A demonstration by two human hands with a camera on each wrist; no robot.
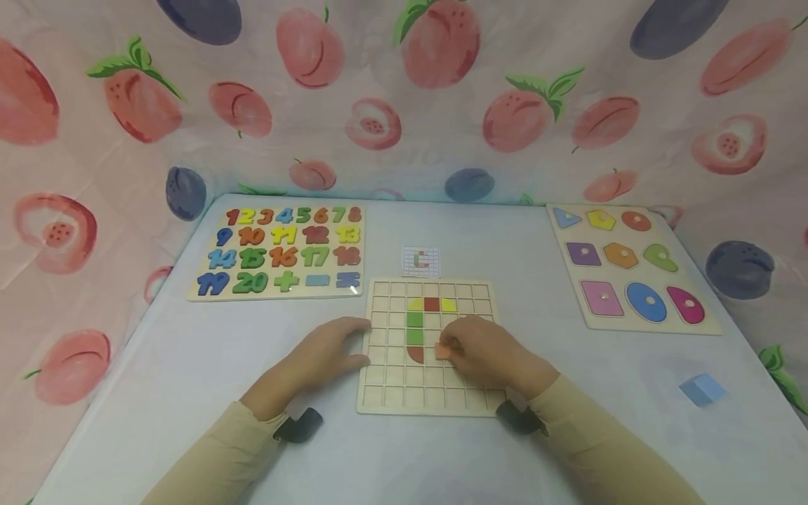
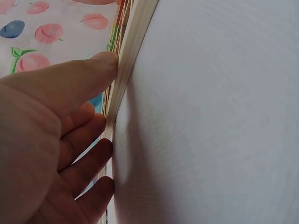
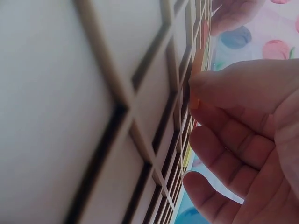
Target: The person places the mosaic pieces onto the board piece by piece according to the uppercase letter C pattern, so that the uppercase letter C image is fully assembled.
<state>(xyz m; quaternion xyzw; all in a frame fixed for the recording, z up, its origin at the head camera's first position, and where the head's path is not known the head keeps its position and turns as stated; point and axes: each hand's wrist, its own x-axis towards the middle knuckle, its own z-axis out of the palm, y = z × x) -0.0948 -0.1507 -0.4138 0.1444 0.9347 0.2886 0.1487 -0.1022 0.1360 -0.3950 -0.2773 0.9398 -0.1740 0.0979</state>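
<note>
A wooden grid board (image 1: pixel 385 396) lies in the middle of the table. Yellow, red and green tiles sit in its cells: a red square (image 1: pixel 432 304) between two yellow rounded pieces, green squares (image 1: pixel 414 328) down the left, and a brownish-red rounded tile (image 1: pixel 416 354) below them. My right hand (image 1: pixel 489 351) pinches an orange tile (image 1: pixel 442 351) between thumb and fingers, low over the grid. In the right wrist view the orange tile (image 3: pixel 198 65) stands tilted at the board's surface. My left hand (image 1: pixel 325 351) touches the board's left edge with thumb and fingertips, its fingers loosely bent.
A pattern card (image 1: pixel 421 261) lies just behind the board. To the left is a number puzzle (image 1: pixel 278 256); to the right, a shape puzzle with knobs (image 1: pixel 631 270). A blue block (image 1: pixel 703 389) rests at the right. A peach-print cloth (image 1: pixel 435 154) hangs behind the table.
</note>
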